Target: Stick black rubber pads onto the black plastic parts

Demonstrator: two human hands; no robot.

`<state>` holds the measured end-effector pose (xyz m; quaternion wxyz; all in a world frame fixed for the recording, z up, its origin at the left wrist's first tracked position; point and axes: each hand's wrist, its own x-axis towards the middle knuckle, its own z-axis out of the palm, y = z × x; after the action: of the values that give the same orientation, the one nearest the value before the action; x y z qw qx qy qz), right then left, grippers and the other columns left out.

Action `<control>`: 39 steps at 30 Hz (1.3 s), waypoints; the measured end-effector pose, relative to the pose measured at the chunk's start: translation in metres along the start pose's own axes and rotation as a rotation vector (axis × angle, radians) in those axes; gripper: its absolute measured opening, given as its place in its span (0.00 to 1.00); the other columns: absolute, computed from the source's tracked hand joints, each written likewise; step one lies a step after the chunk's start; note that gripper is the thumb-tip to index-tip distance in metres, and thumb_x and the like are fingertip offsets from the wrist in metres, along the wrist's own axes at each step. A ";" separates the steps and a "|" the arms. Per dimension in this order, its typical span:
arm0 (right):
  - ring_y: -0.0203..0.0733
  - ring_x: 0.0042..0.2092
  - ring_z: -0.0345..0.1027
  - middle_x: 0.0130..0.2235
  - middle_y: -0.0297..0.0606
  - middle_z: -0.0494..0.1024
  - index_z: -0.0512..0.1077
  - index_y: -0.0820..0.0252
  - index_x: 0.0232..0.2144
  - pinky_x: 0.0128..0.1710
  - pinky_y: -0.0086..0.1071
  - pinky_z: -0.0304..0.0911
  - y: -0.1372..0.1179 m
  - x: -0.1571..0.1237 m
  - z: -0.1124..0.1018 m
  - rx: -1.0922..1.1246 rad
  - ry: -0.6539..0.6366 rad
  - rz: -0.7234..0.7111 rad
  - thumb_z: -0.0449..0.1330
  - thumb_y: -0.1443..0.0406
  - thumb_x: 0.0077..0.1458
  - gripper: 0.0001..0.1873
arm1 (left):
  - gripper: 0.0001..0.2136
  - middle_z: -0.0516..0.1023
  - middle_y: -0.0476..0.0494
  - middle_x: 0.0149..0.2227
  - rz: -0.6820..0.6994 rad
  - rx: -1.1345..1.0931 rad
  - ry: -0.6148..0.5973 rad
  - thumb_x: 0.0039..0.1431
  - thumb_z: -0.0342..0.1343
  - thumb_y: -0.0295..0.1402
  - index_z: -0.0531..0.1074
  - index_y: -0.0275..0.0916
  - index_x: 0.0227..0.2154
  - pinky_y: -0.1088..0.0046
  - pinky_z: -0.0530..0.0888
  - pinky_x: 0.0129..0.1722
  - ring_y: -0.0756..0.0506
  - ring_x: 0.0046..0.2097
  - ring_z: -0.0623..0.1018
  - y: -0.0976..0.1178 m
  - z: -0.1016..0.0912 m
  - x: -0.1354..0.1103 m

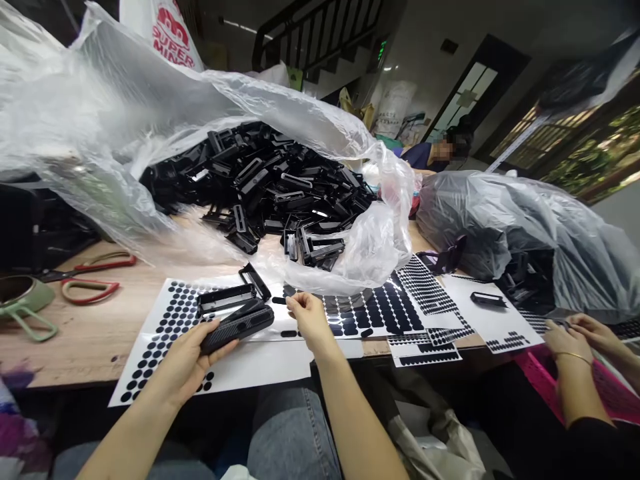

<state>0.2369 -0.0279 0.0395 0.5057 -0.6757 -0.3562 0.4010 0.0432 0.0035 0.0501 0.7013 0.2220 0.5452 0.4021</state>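
Observation:
My left hand (193, 353) is closed around a black plastic case (239, 327) with a textured face, tilted above the sheets. Between the thumb and finger of my right hand (307, 317) is a small black oblong sticker (279, 301), just right of the case. Under both hands lie white sheets of black stickers, one with round dots (157, 343) and one with oblong pieces (373, 310). Two open black frames (227, 298) rest on the dotted sheet, behind the case. A loose oblong sticker (289, 334) lies below my right hand.
An open clear plastic bag (320, 127) spills a heap of black plastic parts (265, 180) across the table. Red-handled scissors (93, 287) and a green mug (25, 300) are at left. On the right, a co-worker's hands (575, 340) work beside another bag (525, 220) and a pink basket (550, 390).

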 end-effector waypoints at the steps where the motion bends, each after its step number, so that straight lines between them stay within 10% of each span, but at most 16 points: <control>1: 0.36 0.33 0.64 0.28 0.34 0.67 0.66 0.61 0.25 0.39 0.36 0.64 -0.003 -0.004 -0.002 0.121 -0.091 0.063 0.58 0.61 0.47 0.08 | 0.04 0.78 0.39 0.35 0.003 0.001 -0.011 0.54 0.53 0.23 0.74 0.30 0.29 0.69 0.80 0.32 0.45 0.36 0.79 0.000 0.001 -0.001; 11: 0.31 0.29 0.61 0.25 0.29 0.65 0.66 0.63 0.21 0.38 0.34 0.63 -0.012 -0.020 -0.008 0.181 -0.301 0.180 0.64 0.60 0.39 0.12 | 0.06 0.77 0.41 0.33 -0.026 0.033 -0.042 0.53 0.53 0.23 0.74 0.31 0.26 0.70 0.80 0.30 0.47 0.34 0.78 -0.002 0.002 -0.010; 39: 0.38 0.32 0.64 0.28 0.33 0.69 0.66 0.58 0.25 0.34 0.32 0.58 -0.010 -0.044 -0.009 -0.193 -0.172 -0.016 0.56 0.61 0.48 0.07 | 0.05 0.75 0.43 0.32 -0.019 0.026 -0.105 0.52 0.55 0.25 0.74 0.33 0.24 0.69 0.80 0.32 0.46 0.36 0.77 -0.011 -0.002 -0.020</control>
<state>0.2252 -0.0678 0.0585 0.4091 -0.6814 -0.4406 0.4174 0.0429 -0.0196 0.0526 0.7298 0.2466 0.5150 0.3760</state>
